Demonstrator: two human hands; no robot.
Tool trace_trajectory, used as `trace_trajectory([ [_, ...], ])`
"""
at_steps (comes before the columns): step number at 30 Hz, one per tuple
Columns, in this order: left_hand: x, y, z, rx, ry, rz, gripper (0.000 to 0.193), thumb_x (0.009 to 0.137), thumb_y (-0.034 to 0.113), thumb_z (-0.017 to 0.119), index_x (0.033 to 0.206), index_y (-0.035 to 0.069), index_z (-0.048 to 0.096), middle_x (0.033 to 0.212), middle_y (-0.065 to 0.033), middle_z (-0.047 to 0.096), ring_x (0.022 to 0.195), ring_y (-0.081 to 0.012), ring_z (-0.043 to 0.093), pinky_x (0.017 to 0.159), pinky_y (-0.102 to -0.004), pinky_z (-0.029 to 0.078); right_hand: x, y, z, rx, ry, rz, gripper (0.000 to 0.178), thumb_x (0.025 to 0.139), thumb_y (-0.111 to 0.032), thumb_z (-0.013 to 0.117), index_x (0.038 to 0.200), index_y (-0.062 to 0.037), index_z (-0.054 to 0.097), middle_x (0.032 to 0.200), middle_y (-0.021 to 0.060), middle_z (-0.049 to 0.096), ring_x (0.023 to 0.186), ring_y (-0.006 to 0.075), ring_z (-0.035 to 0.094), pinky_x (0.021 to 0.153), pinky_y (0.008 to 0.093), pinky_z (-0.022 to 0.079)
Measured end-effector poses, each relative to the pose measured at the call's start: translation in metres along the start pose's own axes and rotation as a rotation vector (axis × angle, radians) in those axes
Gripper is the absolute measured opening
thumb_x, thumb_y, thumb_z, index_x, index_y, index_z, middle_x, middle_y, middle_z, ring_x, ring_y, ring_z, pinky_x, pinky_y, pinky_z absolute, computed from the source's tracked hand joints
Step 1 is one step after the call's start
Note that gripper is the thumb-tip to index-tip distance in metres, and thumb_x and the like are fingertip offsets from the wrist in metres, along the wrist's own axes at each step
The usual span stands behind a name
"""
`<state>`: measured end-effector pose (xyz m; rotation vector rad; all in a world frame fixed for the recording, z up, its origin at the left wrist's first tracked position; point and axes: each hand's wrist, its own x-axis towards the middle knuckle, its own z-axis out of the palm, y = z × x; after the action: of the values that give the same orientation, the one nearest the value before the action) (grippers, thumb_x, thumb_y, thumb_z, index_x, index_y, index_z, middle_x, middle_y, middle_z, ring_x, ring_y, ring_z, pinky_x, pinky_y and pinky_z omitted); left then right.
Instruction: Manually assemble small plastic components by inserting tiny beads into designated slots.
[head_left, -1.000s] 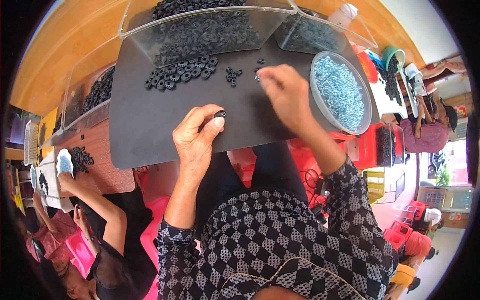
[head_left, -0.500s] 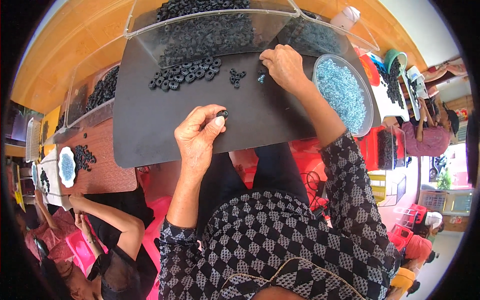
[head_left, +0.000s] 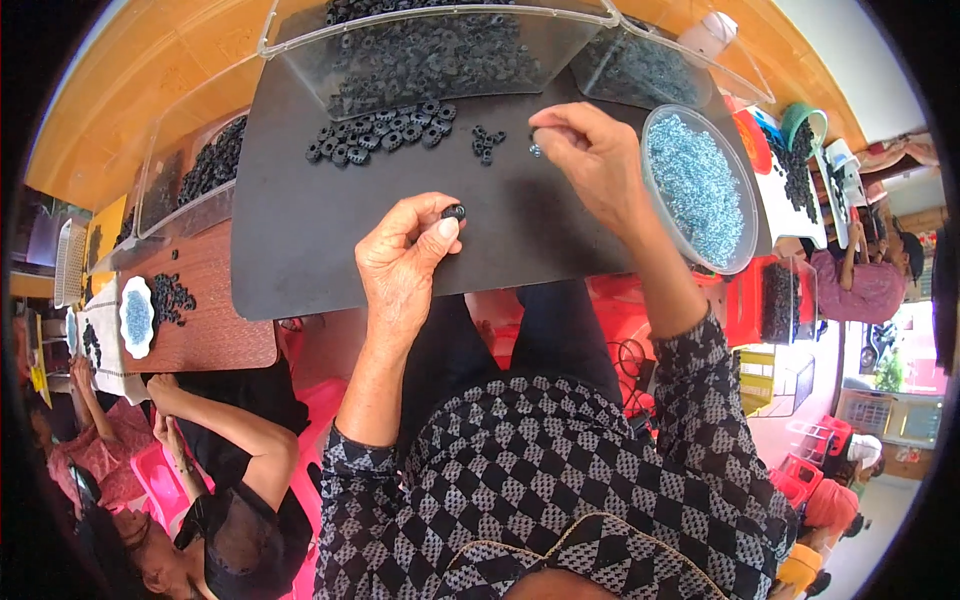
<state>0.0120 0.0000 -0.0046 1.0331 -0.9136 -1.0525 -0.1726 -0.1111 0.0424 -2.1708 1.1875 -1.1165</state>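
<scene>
My left hand (head_left: 400, 255) is closed, pinching a small round black plastic part (head_left: 455, 212) between thumb and fingers above the dark tabletop (head_left: 300, 250). To its right, my right hand (head_left: 600, 170) hovers with thumb and fingertips together; what they hold, if anything, is hidden. A few tiny blue pieces (head_left: 535, 150) lie just under those fingertips, partly covered. Farther left sits a little cluster of small black pieces (head_left: 487, 145). Beyond it, several round black parts (head_left: 380, 135) are spread in a loose group before the large clear bin.
The clear bin (head_left: 285, 45) at the back holds many black parts, and a smaller clear bin (head_left: 650, 70) stands beside it. An oval tub of light-blue pieces (head_left: 700, 190) is close to my right forearm. A co-worker's arm (head_left: 225, 425) shows at the lower left.
My right hand has come slightly nearer and turned, now covering part of the blue pieces. My left hand keeps its grip on the black part. The whole view has shifted a little.
</scene>
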Motion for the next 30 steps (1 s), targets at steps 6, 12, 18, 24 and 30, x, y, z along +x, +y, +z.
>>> trace_trajectory([
  [6, 0.002, -0.001, 0.003, -0.094, -0.010, -0.014, 0.019, 0.083, 0.003, 0.066, 0.100, -0.003, 0.062, 0.087, -0.0054, 0.063, 0.076, -0.0103, 0.059, 0.064, -0.0219, 0.050, -0.025, -0.033, 0.021, 0.619, -0.141, 0.294, 0.009, 0.081, -0.006, 0.066, 0.088, -0.0011, 0.068, 0.080, -0.0022, 0.064, 0.075, 0.0043, 0.056, 0.068, 0.0200, 0.044],
  [12, 0.002, -0.002, 0.000, -0.088, -0.032, -0.007, 0.018, 0.084, 0.002, 0.065, 0.100, -0.003, 0.062, 0.088, -0.0058, 0.063, 0.076, -0.0103, 0.060, 0.064, -0.0219, 0.051, -0.032, -0.041, 0.030, 0.802, -0.219, 0.445, 0.014, 0.082, -0.010, 0.066, 0.093, -0.0006, 0.065, 0.081, 0.0017, 0.063, 0.072, 0.0069, 0.057, 0.062, 0.0194, 0.041],
  [18, 0.002, -0.002, 0.001, -0.086, -0.005, 0.005, 0.017, 0.084, 0.002, 0.063, 0.100, -0.004, 0.062, 0.089, -0.0069, 0.063, 0.077, -0.0106, 0.059, 0.065, -0.0220, 0.051, -0.034, -0.044, 0.031, 0.768, -0.282, 0.462, 0.018, 0.082, -0.011, 0.066, 0.096, 0.0000, 0.063, 0.081, 0.0043, 0.064, 0.071, 0.0081, 0.059, 0.061, 0.0194, 0.042],
  [24, 0.006, -0.002, -0.005, -0.207, -0.091, 0.045, 0.017, 0.085, 0.000, 0.061, 0.100, -0.006, 0.061, 0.088, -0.0096, 0.064, 0.074, -0.0121, 0.060, 0.065, -0.0230, 0.051, -0.029, -0.053, 0.029, 0.737, -0.283, 0.454, 0.017, 0.084, -0.012, 0.065, 0.095, 0.0003, 0.063, 0.080, 0.0045, 0.065, 0.072, 0.0085, 0.060, 0.061, 0.0195, 0.042],
  [30, 0.005, -0.004, -0.003, -0.245, -0.091, 0.031, 0.018, 0.085, -0.001, 0.060, 0.103, -0.006, 0.060, 0.087, -0.0102, 0.064, 0.071, -0.0123, 0.059, 0.064, -0.0232, 0.051, -0.027, -0.057, 0.034, 0.728, -0.268, 0.384, 0.015, 0.084, -0.008, 0.064, 0.094, 0.0023, 0.062, 0.082, 0.0062, 0.064, 0.074, 0.0114, 0.061, 0.064, 0.0218, 0.045],
])
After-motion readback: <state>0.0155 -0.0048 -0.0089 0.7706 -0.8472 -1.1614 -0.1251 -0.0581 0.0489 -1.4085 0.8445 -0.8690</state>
